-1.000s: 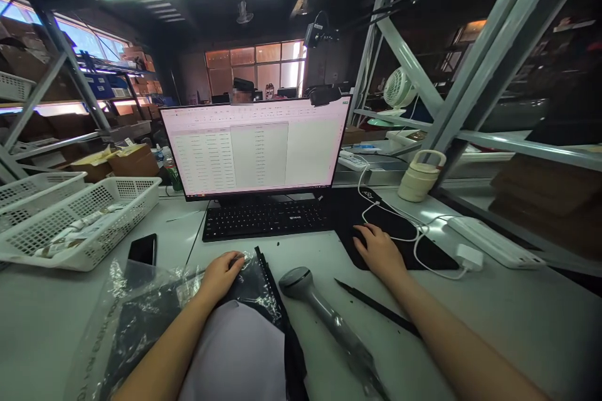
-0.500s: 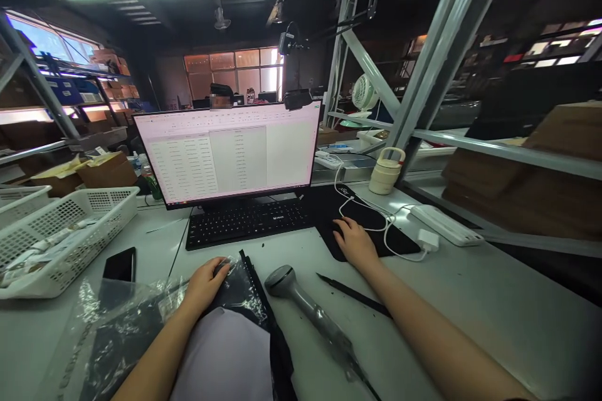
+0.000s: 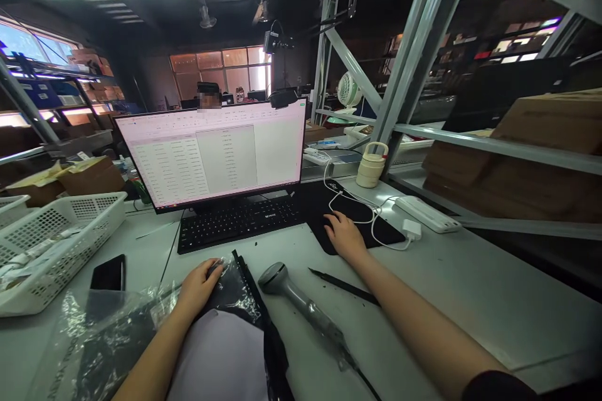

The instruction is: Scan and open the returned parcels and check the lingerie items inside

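My left hand (image 3: 200,288) is closed, thumb and fingers pinching the upper edge of a clear plastic bag (image 3: 125,341) with something dark inside. Beside it lies a narrow black folded strip (image 3: 251,291). A smooth pale lavender thing (image 3: 219,351) covers the bag's lower part; its kind is unclear. My right hand (image 3: 347,237) is arched over the black mouse pad (image 3: 322,200), fingers curled down; anything beneath the palm is hidden. Between my arms a grey handheld barcode scanner (image 3: 301,307) lies with its cable toward me, near a thin black pen-like tool (image 3: 341,285).
A monitor (image 3: 226,156) showing a spreadsheet stands behind the keyboard (image 3: 235,222). To the left are a white basket (image 3: 94,225) and a phone (image 3: 109,272). A cream flask (image 3: 371,166), white cables, a charger (image 3: 412,229) and a power strip (image 3: 426,213) sit right.
The view has turned slightly right, so things appear shifted left. Both hands keep their places, the left on the bag and the right on the mouse pad.
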Action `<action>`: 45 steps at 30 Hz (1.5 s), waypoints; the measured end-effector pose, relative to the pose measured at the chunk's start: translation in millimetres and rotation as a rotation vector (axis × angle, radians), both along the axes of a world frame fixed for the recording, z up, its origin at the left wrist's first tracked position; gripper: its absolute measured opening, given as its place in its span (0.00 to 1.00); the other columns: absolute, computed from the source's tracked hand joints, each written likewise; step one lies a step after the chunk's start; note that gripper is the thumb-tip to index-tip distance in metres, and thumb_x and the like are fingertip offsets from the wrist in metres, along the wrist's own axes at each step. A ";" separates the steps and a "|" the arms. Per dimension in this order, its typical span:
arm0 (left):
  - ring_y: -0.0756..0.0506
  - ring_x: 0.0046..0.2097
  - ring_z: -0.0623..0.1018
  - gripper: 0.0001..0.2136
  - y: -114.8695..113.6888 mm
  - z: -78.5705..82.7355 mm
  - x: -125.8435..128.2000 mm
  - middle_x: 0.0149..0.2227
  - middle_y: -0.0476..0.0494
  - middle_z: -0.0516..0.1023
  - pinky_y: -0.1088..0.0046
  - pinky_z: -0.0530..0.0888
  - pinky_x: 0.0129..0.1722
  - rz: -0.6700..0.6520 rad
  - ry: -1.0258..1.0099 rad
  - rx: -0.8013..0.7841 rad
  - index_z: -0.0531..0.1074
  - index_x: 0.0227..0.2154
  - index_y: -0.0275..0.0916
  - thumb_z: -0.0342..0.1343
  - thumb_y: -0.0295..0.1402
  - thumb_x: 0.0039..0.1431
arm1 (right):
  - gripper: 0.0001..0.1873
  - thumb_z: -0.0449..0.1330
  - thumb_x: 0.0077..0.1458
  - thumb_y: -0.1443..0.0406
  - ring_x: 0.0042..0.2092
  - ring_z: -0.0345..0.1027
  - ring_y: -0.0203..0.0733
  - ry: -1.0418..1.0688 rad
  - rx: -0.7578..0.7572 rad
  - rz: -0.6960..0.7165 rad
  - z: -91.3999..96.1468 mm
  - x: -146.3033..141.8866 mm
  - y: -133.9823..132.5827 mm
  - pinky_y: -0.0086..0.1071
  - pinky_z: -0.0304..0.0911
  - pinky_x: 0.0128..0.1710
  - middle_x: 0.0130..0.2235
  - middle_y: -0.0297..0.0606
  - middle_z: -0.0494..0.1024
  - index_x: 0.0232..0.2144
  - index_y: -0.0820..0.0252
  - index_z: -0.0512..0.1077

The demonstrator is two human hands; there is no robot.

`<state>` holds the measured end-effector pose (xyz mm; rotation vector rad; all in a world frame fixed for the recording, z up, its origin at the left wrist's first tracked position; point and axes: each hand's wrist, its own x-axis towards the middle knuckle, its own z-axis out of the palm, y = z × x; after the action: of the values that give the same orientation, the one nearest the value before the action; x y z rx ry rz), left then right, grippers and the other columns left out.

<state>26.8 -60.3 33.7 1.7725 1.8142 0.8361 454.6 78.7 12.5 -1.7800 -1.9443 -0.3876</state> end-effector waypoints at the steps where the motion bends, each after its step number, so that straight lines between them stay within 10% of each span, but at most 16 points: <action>1: 0.37 0.54 0.78 0.22 0.0 0.2 0.2 0.53 0.43 0.80 0.61 0.72 0.52 -0.002 0.001 0.002 0.76 0.50 0.43 0.47 0.50 0.64 | 0.18 0.54 0.65 0.64 0.53 0.69 0.55 -0.001 0.001 0.000 -0.3 0.1 0.3 0.46 0.68 0.50 0.58 0.50 0.71 0.55 0.60 0.73; 15: 0.37 0.48 0.80 0.27 1.1 1.1 -0.1 0.44 0.39 0.83 0.62 0.73 0.49 -0.011 -0.073 0.062 0.80 0.40 0.39 0.40 0.53 0.64 | 0.20 0.53 0.65 0.63 0.52 0.68 0.56 0.002 0.028 0.025 -0.5 0.3 -0.8 0.48 0.67 0.51 0.58 0.53 0.71 0.56 0.62 0.72; 45: 0.38 0.54 0.78 0.26 2.9 -4.0 -2.0 0.51 0.40 0.81 0.62 0.72 0.55 -0.020 -0.074 0.055 0.79 0.48 0.39 0.42 0.51 0.66 | 0.19 0.53 0.65 0.62 0.51 0.68 0.55 0.002 0.046 0.048 -3.3 1.8 1.8 0.47 0.67 0.51 0.58 0.51 0.72 0.54 0.61 0.74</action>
<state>24.8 -57.4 29.7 1.7670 1.7397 0.9399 456.4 80.5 9.1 -1.7011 -1.9565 -0.4105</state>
